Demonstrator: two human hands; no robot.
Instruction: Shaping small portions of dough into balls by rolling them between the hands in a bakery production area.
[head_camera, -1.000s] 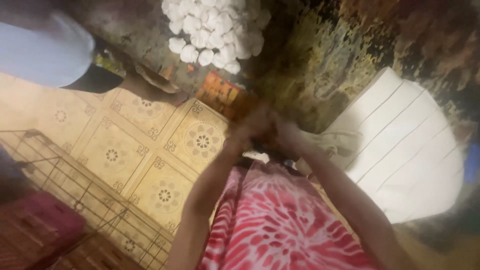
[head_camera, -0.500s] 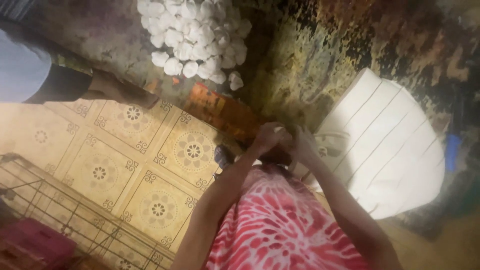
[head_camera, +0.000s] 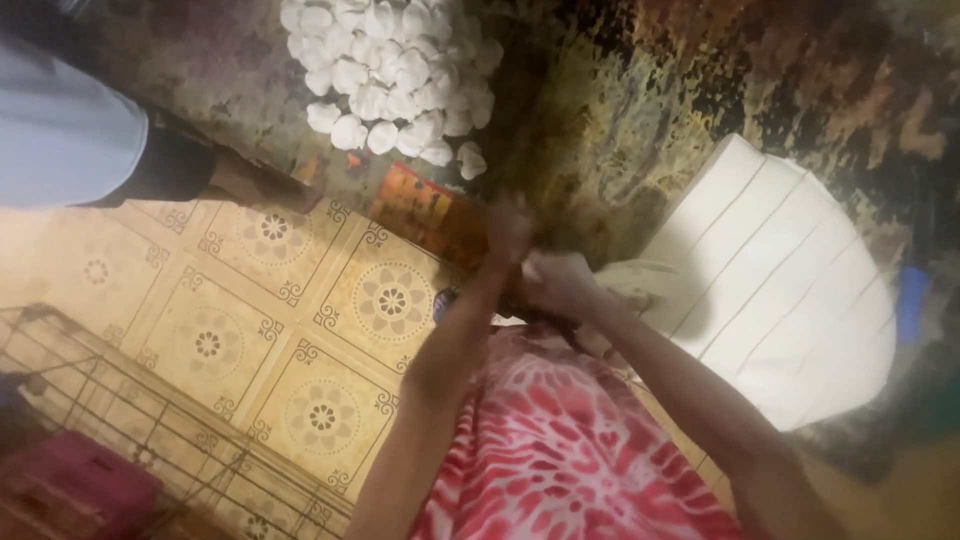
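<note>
My left hand (head_camera: 507, 232) and my right hand (head_camera: 558, 286) meet in the middle of the view, above my red and white patterned garment (head_camera: 560, 450). The left hand is blurred and sits slightly higher, touching the right one. Whether anything lies between the palms is hidden. Just right of my right hand lies a pale beige lump (head_camera: 630, 280). A heap of several small white dough-like pieces (head_camera: 385, 75) rests on a dark mottled surface (head_camera: 640, 120) beyond my hands.
A white ribbed plastic object (head_camera: 780, 290) stands at the right. The floor (head_camera: 270, 300) has yellow tiles with flower patterns. A wire rack (head_camera: 120, 410) and a red crate (head_camera: 70, 490) sit at lower left. Another person in light blue (head_camera: 60, 130) stands at upper left.
My hands stay pressed together while the left hand has slid a little upward over the right. The view has shifted slightly, bringing the white heap more to the centre.
</note>
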